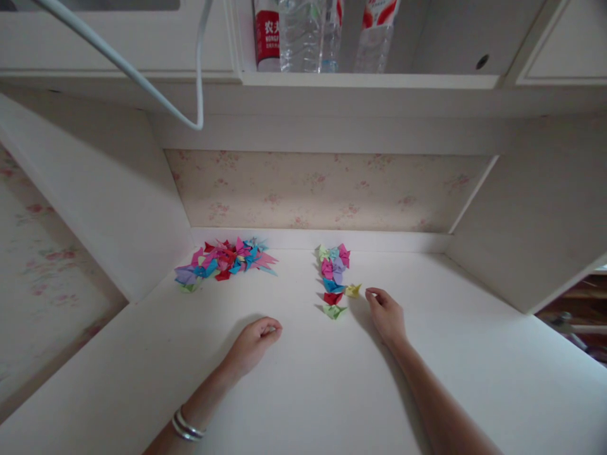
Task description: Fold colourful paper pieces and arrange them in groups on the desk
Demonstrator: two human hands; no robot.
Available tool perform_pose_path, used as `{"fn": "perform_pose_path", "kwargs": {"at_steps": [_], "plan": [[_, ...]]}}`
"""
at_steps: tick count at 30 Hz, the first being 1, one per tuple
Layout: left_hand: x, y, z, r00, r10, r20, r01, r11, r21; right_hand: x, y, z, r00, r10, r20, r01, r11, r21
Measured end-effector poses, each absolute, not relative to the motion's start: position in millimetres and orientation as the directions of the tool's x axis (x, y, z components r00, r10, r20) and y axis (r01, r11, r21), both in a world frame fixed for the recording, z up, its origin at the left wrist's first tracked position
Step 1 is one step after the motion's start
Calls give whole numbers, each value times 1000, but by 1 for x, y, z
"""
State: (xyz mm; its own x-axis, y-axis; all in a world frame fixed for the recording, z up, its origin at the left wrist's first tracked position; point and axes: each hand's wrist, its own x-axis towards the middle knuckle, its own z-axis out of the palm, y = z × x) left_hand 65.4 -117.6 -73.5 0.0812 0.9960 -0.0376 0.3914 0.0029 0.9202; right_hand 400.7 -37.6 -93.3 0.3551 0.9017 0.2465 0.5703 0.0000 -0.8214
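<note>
My left hand (258,341) rests low over the white table, its fingers curled in against the thumb, and no object shows in them. Just right of a yellow origami crane (353,291) is my right hand (387,314), fingers bent and tips close together; a small gap parts them from the crane. Beside the yellow one lie a blue crane (333,286), a red crane (332,299) and a light green crane (334,311) in a column. Behind them sit pink, purple and pale folded cranes (334,262) in rows. A heaped pile of colourful cranes (227,260) lies at the back left.
The white table (303,392) is enclosed by side panels (531,208) and a floral-papered back wall (308,189). Overhead, a shelf (441,80) holds several plastic bottles (302,38). A white bent lamp arm or cable (142,79) hangs down at upper left.
</note>
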Motion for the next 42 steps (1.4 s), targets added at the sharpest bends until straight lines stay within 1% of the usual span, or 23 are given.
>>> {"fn": "perform_pose_path", "kwargs": {"at_steps": [12, 16, 18, 19, 21, 22, 23, 24, 26, 27, 28, 30, 31, 33, 35, 38, 42], "plan": [[65, -118, -72, 55, 998, -30, 350, 9, 937, 399, -42, -91, 348, 899, 266, 580, 16, -814], [60, -109, -75, -85, 991, -101, 280, 122, 952, 387, -56, -87, 289, 923, 255, 578, 44, -815], [52, -96, -73, -168, 983, -67, 313, 117, 942, 372, -69, -85, 233, 942, 241, 550, 77, -832], [47, -87, -70, -191, 981, -18, 373, 90, 923, 362, -78, -84, 196, 953, 230, 529, 95, -844], [35, -64, -59, -196, 975, 102, 585, 33, 811, 341, -97, -84, 101, 975, 198, 473, 128, -872], [29, -51, -51, -182, 972, 146, 701, 25, 712, 331, -107, -83, 35, 982, 186, 449, 150, -881], [22, -37, -43, -175, 966, 188, 825, 40, 564, 322, -116, -83, -55, 983, 174, 432, 181, -884], [15, -23, -35, -176, 962, 209, 860, 47, 508, 315, -123, -83, -157, 974, 166, 417, 217, -882], [2, 3, -21, -184, 952, 246, 889, 54, 454, 307, -131, -81, -295, 944, 148, 409, 265, -873], [-2, 13, -15, -195, 940, 281, 913, 69, 402, 306, -132, -81, -318, 938, 138, 411, 267, -872], [-6, 23, -12, -199, 929, 312, 943, 94, 320, 307, -132, -80, -312, 942, 125, 415, 253, -874], [-10, 37, -8, -205, 911, 357, 973, 150, 176, 310, -127, -79, -269, 958, 96, 415, 205, -887], [-10, 43, -8, -211, 909, 359, 976, 179, 122, 312, -125, -78, -260, 962, 87, 408, 191, -893], [-10, 52, -10, -239, 910, 337, 971, 228, 72, 314, -122, -78, -280, 956, 87, 396, 197, -897], [-9, 59, -11, -266, 911, 314, 963, 264, 52, 315, -122, -78, -311, 945, 101, 393, 224, -892], [-9, 66, -13, -281, 908, 310, 959, 279, 51, 315, -122, -79, -319, 943, 97, 394, 225, -891], [-11, 69, -10, -296, 903, 312, 955, 287, 75, 316, -118, -81, -306, 950, 58, 366, 174, -914]]}}
